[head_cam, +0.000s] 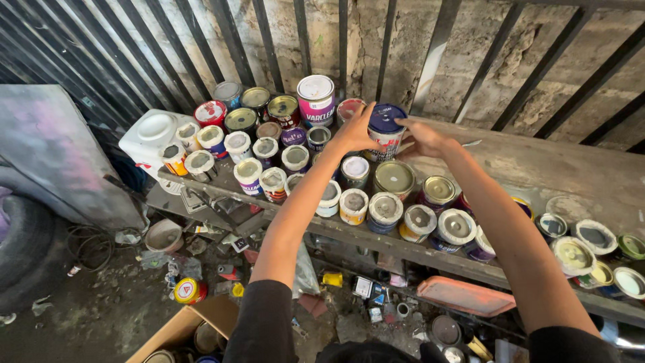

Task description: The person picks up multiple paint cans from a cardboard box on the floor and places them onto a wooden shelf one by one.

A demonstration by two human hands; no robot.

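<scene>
Gripping the round metal paint can with the dark blue lid (385, 130) above the crowded desk (537, 171), our left hand (354, 132) and right hand (423, 138) pinch its sides with fingers, likely heavy, rigid, slippery.

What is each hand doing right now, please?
Left hand: closed on the blue-lidded paint can, gripping its left side.
Right hand: fingers on the same can's right side, holding it.

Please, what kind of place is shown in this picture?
Probably a paint storage corner of a workshop or yard. Many used paint cans crowd a rough shelf before a bare wall, both hands, left hand and right hand, hold a blue-lidded can, and litter covers the floor.
</scene>
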